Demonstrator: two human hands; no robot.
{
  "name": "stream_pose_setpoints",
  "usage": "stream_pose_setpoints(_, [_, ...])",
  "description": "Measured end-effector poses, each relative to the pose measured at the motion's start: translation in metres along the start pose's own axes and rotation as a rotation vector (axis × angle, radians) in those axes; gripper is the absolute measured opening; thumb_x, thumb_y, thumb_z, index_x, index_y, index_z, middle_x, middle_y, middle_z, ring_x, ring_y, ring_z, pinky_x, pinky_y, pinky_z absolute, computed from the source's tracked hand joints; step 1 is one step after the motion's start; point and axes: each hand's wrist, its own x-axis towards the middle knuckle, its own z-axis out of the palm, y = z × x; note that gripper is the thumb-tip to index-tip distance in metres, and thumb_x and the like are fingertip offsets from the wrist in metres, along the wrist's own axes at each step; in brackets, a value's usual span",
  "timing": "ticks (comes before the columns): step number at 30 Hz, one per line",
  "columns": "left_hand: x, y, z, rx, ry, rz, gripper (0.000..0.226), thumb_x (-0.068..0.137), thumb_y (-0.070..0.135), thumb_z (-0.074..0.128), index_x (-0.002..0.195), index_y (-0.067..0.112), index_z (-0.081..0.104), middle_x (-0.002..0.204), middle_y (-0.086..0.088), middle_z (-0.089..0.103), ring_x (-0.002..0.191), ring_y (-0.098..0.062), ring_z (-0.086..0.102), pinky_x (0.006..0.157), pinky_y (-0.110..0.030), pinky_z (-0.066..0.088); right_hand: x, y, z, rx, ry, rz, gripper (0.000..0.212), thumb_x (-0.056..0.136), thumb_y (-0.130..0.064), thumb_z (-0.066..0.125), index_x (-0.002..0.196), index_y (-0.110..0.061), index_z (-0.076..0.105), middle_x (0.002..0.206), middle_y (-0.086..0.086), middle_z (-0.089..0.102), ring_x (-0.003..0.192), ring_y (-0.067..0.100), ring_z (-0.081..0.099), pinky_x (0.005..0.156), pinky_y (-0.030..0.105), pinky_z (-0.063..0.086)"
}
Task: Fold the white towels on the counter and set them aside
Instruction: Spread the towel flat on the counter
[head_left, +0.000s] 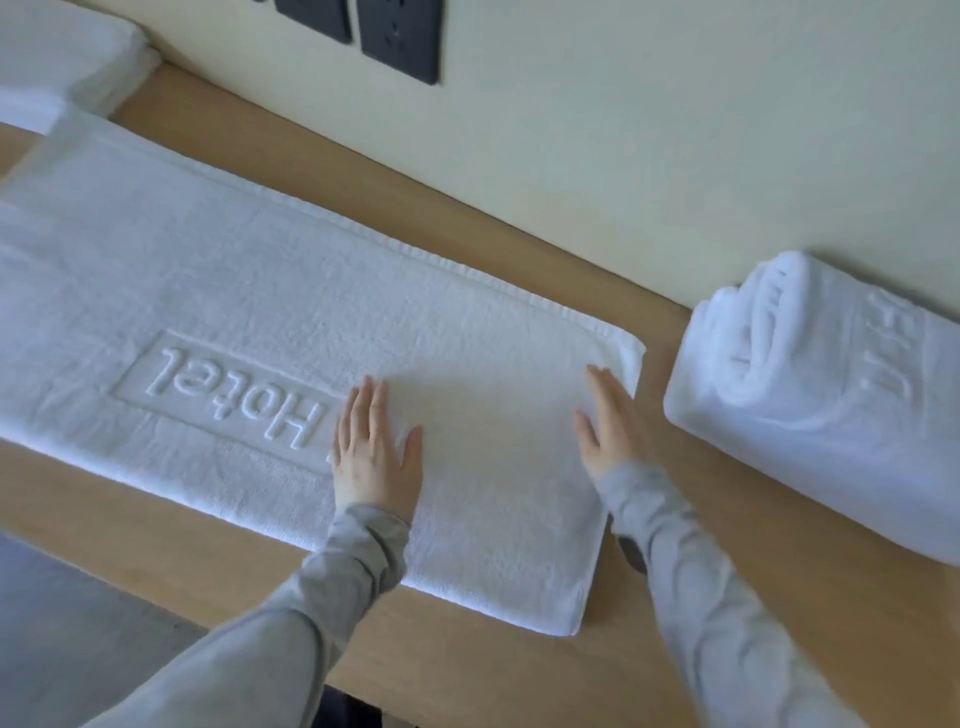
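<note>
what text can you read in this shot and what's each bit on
"Hotel": embossed in a raised frame on the flat towel, upside down from this view.
Raised letters on the rolled towel: only fragments show, not readable.
Dark wall plates: no readable marking.

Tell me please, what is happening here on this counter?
A person in grey sleeves works on a long white towel spread flat on the wooden counter. The left hand and the right hand both lie flat on its right end, fingers straight. A folded towel, a thick bundle, sits apart to the right by the wall. More white cloth lies at the far left.
</note>
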Motion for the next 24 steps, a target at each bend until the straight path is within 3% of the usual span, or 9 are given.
stream_pose_setpoints(4, [-0.049,0.03,-0.002,-0.18,0.271,-0.52,0.078,0.085,0.032,0.062,0.148,0.02,0.018,0.157,-0.003,0.011,0.141,-0.028,0.015,0.112,-0.049,0.013,0.085,0.005,-0.021,-0.168,-0.139,-0.041,0.054,0.094,-0.019,0.047,0.143,-0.008,0.028,0.147,0.015,0.035,0.135,0.029,0.034,0.109,0.036,0.025])
stream_pose_setpoints(8, [-0.086,0.055,0.002,-0.502,0.372,-1.157,0.089,0.076,0.025,0.075,0.146,0.014,0.021,0.148,-0.015,0.026,0.135,-0.035,0.028,0.107,-0.052,0.026,0.133,0.014,-0.034,-0.155,-0.366,0.081,0.06,0.093,-0.024,0.051,0.144,-0.006,0.025,0.148,0.017,0.031,0.135,0.033,0.032,0.11,0.042,0.028])
stream_pose_setpoints(10, [-0.103,0.07,0.012,-0.739,0.351,-1.32,0.089,0.075,0.02,0.077,0.144,0.006,0.023,0.128,-0.02,0.042,0.125,-0.038,0.041,0.103,-0.048,0.034,0.144,0.019,-0.041,-0.137,-0.441,0.145,0.066,0.091,-0.031,0.057,0.143,-0.004,0.027,0.147,0.016,0.033,0.133,0.034,0.035,0.11,0.043,0.03])
stream_pose_setpoints(12, [-0.12,0.089,0.026,-0.912,0.335,-1.375,0.081,0.075,0.014,0.077,0.138,0.0,0.028,0.094,-0.01,0.049,0.102,-0.034,0.053,0.091,-0.039,0.041,0.151,0.023,-0.046,-0.137,-0.507,0.175,0.069,0.088,-0.035,0.061,0.141,-0.003,0.03,0.145,0.017,0.037,0.13,0.034,0.04,0.108,0.042,0.033])
stream_pose_setpoints(14, [-0.133,0.107,0.041,-0.99,0.302,-1.395,0.068,0.076,0.011,0.076,0.129,-0.001,0.035,0.078,-0.003,0.044,0.081,-0.025,0.05,0.08,-0.033,0.04,0.155,0.025,-0.053,-0.159,-0.564,0.187,0.071,0.085,-0.037,0.064,0.139,-0.002,0.034,0.14,0.016,0.043,0.125,0.032,0.045,0.103,0.037,0.036])
stream_pose_setpoints(16, [-0.141,0.119,0.054,-1.056,0.302,-1.413,0.055,0.078,0.012,0.074,0.12,-0.004,0.042,0.081,-0.009,0.051,0.07,-0.022,0.049,0.073,-0.033,0.04,0.156,0.025,-0.058,-0.209,-0.583,0.202,0.074,0.082,-0.041,0.067,0.138,-0.004,0.037,0.135,0.016,0.049,0.12,0.032,0.05,0.098,0.036,0.038])
stream_pose_setpoints(20, [-0.148,0.136,0.067,-1.037,0.29,-1.392,0.038,0.083,0.019,0.068,0.106,-0.008,0.055,0.082,-0.015,0.06,0.062,-0.026,0.055,0.058,-0.03,0.044,0.152,0.029,-0.058,-0.353,-0.55,0.205,0.077,0.081,-0.043,0.066,0.141,-0.006,0.033,0.137,0.017,0.047,0.123,0.034,0.048,0.104,0.042,0.039])
stream_pose_setpoints(24, [-0.15,0.142,0.064,-1.014,0.372,-1.346,0.039,0.081,0.022,0.07,0.106,-0.001,0.052,0.088,-0.016,0.061,0.068,-0.028,0.061,0.069,-0.041,0.056,0.149,0.03,-0.064,-0.226,-0.466,0.174,0.06,0.085,-0.027,0.065,0.137,-0.008,0.04,0.134,0.014,0.05,0.119,0.031,0.051,0.1,0.037,0.041])
